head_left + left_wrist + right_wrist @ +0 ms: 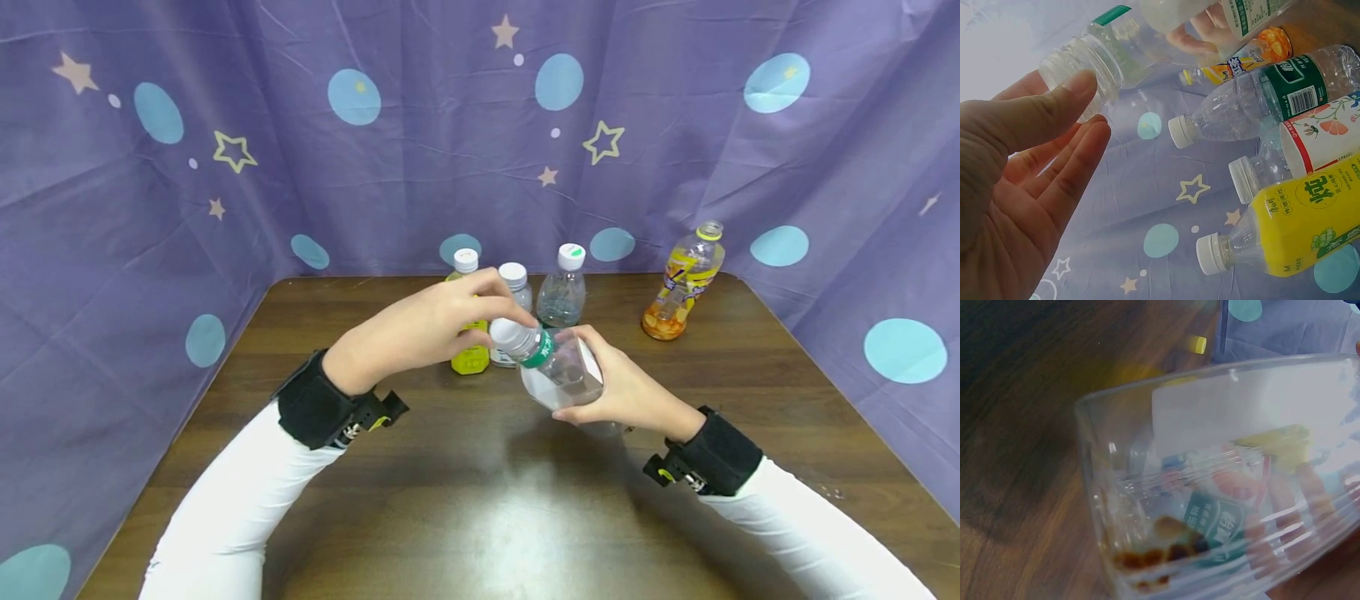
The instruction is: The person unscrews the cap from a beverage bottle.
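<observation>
My right hand (pixel 611 392) grips the body of a clear plastic bottle (pixel 564 372) that has a green neck band and is tilted up to the left above the table. My left hand (pixel 501 315) reaches over its top, and thumb and fingers pinch the white ridged cap (pixel 511 334). In the left wrist view the thumb (pixel 1075 87) presses on the cap (pixel 1079 62) with the fingers just under it. The right wrist view looks through the bottle's base (pixel 1210 487), where brown dregs (pixel 1160 550) lie, and my fingers (pixel 1310 487) show through the plastic.
Behind my hands stand a yellow bottle (pixel 470 357), two clear white-capped bottles (pixel 516 283) (pixel 562 293), and an orange-filled bottle (pixel 682 283) at the back right. The brown wooden table (pixel 480 517) is ringed by purple star-printed cloth (pixel 150 208).
</observation>
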Demonstrator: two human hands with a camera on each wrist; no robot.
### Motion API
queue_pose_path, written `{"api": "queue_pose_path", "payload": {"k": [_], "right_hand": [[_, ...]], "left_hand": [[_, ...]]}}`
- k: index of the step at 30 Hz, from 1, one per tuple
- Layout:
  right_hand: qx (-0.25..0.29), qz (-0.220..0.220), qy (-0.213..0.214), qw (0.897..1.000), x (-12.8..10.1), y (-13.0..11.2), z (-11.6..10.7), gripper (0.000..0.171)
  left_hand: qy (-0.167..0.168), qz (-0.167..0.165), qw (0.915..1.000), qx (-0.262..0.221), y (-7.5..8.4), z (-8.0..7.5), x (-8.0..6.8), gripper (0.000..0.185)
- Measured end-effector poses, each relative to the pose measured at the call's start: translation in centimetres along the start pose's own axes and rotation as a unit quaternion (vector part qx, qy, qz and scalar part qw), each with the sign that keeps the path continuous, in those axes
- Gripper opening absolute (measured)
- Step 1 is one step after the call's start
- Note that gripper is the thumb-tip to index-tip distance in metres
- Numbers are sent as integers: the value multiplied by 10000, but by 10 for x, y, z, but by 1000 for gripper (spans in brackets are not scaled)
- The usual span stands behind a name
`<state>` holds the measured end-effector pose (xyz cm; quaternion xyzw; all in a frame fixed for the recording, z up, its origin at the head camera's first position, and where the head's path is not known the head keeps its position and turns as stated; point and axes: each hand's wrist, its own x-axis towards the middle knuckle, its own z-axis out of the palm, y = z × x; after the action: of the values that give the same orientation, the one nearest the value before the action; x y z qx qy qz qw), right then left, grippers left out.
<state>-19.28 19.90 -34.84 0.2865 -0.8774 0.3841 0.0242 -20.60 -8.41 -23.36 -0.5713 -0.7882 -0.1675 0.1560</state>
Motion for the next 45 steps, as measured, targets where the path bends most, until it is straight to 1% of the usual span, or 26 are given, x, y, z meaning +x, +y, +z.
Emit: {"api": "queue_pose_path", "payload": {"k": [5, 9, 11, 12, 14, 18, 19, 21, 24, 28, 30, 33, 36, 38, 42, 45], "right_hand": [[25, 15, -18, 10000, 0, 0, 1, 92], [4, 12, -31, 10000, 0, 0, 1, 92], [-14, 6, -21, 10000, 0, 0, 1, 93], [-3, 2, -18, 10000, 0, 0, 1, 92], [9, 3, -5, 10000, 0, -1, 1, 92], [0, 5, -13, 10000, 0, 0, 2, 91], [-16, 16, -22, 10000, 0, 0, 2, 92], [-49, 19, -35, 10000, 0, 0, 3, 92], [-85, 13, -8, 10000, 0, 0, 3, 92], [-86, -31, 37, 10000, 1, -1, 1, 92], [-82, -36, 39, 10000, 1, -1, 1, 92], [-57, -14, 49, 10000, 1, -1, 0, 92], [-56, -8, 57, 10000, 0, -1, 0, 92], [-93, -20, 49, 9999, 0, -1, 0, 92], [-133, -33, 37, 9999, 0, -1, 0, 92], [-131, -61, 48, 9999, 0, 0, 0, 91]], "left_hand": [[-8, -81, 10000, 3, 1, 0, 0, 45], [20, -71, 10000, 5, 0, 1, -1, 46], [-7, -144, 9999, 7, 1, 1, -1, 45], [-59, -230, 9997, -8, 1, 1, -1, 43], [-198, -505, 9985, -54, 3, 0, -2, 41], [-453, -1102, 9928, -156, 6, 0, -2, 45], [-469, -1193, 9916, -181, 6, 0, -2, 45], [-471, -1254, 9907, -244, 7, 0, -1, 44], [-429, -1170, 9916, -341, 6, 0, -1, 47], [-418, -974, 9936, -390, 5, -3, -1, 63], [-415, -858, 9945, -426, 5, -5, -2, 67], [-340, -525, 9975, -318, 4, -6, -3, 62], [-182, -158, 9997, -50, 3, -5, -3, 54], [-79, -29, 9999, 116, 3, -3, -3, 51], [-9, -7, 9996, 290, 4, -2, -3, 48], [-116, -116, 9993, 335, 6, -3, -1, 47]]}}
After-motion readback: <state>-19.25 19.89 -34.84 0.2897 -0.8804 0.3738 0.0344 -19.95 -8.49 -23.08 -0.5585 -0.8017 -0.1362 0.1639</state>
